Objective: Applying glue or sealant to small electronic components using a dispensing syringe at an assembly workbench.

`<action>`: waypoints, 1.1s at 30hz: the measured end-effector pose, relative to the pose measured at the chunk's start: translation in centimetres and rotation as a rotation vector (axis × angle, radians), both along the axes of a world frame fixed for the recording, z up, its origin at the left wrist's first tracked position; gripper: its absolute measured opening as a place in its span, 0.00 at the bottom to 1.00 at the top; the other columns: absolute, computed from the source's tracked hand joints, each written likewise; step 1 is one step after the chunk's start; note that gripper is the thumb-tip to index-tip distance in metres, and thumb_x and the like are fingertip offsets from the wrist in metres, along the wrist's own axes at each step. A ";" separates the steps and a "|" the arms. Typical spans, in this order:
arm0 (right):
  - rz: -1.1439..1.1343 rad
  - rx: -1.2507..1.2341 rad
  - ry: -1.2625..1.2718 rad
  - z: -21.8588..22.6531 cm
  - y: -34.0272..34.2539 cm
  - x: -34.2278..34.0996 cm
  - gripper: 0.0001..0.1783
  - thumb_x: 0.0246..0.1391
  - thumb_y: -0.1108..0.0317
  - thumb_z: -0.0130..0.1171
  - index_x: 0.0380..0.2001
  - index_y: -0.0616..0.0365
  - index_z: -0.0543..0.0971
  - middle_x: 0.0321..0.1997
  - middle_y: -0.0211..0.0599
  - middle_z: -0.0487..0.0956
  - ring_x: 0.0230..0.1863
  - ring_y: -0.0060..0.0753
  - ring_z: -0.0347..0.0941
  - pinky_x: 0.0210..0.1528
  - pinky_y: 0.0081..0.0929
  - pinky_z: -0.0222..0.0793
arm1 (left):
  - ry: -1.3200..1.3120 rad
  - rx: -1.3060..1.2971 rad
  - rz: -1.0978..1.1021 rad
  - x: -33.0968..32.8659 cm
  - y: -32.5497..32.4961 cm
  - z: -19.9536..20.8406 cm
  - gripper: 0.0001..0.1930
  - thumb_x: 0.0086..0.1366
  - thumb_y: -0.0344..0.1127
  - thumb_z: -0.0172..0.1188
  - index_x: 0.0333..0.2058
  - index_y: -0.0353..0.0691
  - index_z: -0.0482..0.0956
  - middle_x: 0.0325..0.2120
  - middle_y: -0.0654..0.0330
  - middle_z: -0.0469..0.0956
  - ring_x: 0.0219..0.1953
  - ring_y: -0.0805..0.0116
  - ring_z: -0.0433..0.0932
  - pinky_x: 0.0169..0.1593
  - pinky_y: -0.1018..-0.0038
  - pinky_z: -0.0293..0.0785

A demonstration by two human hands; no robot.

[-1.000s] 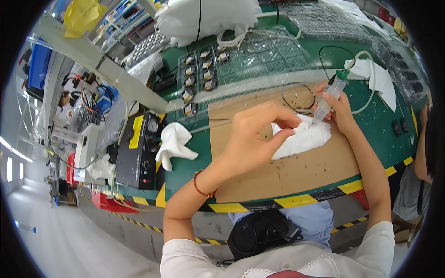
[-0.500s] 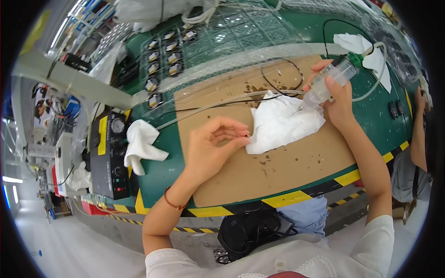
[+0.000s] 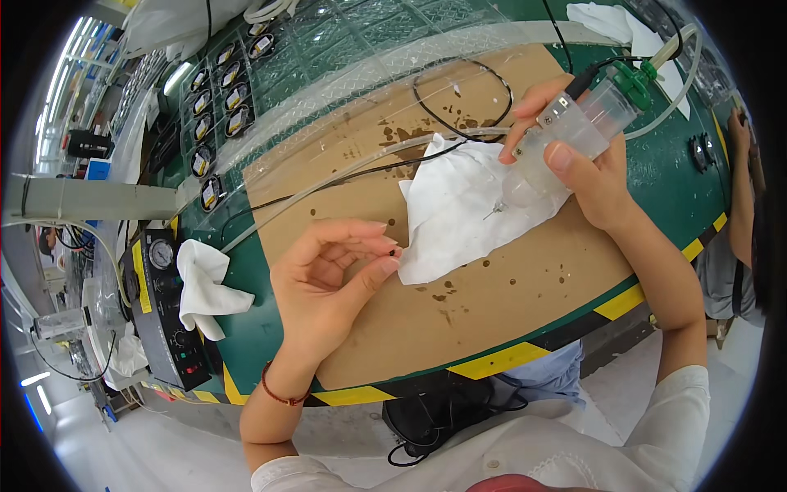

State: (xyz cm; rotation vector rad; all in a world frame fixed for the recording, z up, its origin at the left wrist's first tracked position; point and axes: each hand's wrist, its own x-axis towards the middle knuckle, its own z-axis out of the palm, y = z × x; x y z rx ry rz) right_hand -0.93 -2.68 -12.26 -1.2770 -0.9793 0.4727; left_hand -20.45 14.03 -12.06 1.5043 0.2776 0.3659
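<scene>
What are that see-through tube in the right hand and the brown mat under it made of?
The tube looks like clear plastic: glossy, with a green cap. The mat looks like matte brown cardboard, spotted with dark stains. The white sheet on it seems to be crumpled tissue or cloth.

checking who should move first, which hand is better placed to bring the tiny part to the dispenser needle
Left, likely. The left hand pinches a tiny dark part at the white wipe's edge. The right hand grips the dispensing syringe, needle over the wipe.
</scene>
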 end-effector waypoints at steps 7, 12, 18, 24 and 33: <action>-0.048 -0.040 -0.064 0.3 0.2 -0.6 0.21 0.44 0.56 0.49 0.35 0.63 0.64 0.25 0.41 0.70 0.29 0.29 0.69 0.33 0.23 0.63 | 0.032 -0.002 -0.022 -0.4 -0.3 0.4 0.14 0.46 0.15 0.56 0.34 0.29 0.69 0.27 0.54 0.74 0.32 0.68 0.75 0.38 0.76 0.72; -0.023 0.018 -0.068 0.2 0.2 -1.1 0.27 0.43 0.50 0.51 0.37 0.62 0.63 0.27 0.42 0.70 0.30 0.28 0.69 0.33 0.23 0.63 | 0.031 -0.041 -0.038 -0.3 -0.3 0.0 0.12 0.48 0.16 0.55 0.34 0.30 0.69 0.29 0.55 0.74 0.34 0.69 0.74 0.38 0.79 0.71; -0.012 0.208 -0.210 -0.1 0.5 -1.3 0.37 0.35 0.44 0.60 0.41 0.59 0.60 0.38 0.46 0.67 0.38 0.31 0.65 0.38 0.24 0.61 | 0.086 -0.129 -0.007 -0.2 -0.5 0.0 0.10 0.51 0.17 0.52 0.35 0.30 0.69 0.30 0.56 0.73 0.35 0.71 0.73 0.38 0.81 0.70; 0.236 0.210 -0.434 0.0 0.3 -1.9 0.42 0.24 0.46 0.67 0.41 0.56 0.61 0.39 0.46 0.66 0.34 0.28 0.65 0.34 0.19 0.62 | 0.076 -0.123 -0.025 -0.1 -0.4 -0.3 0.10 0.52 0.18 0.52 0.35 0.30 0.69 0.30 0.56 0.74 0.34 0.72 0.73 0.39 0.81 0.69; 0.275 0.169 -0.552 0.6 0.6 -2.2 0.40 0.25 0.48 0.68 0.40 0.58 0.62 0.35 0.46 0.68 0.30 0.26 0.66 0.28 0.16 0.64 | 0.100 -0.003 -0.025 -0.2 -0.6 -0.2 0.08 0.53 0.18 0.49 0.34 0.30 0.70 0.27 0.57 0.74 0.32 0.73 0.73 0.36 0.82 0.68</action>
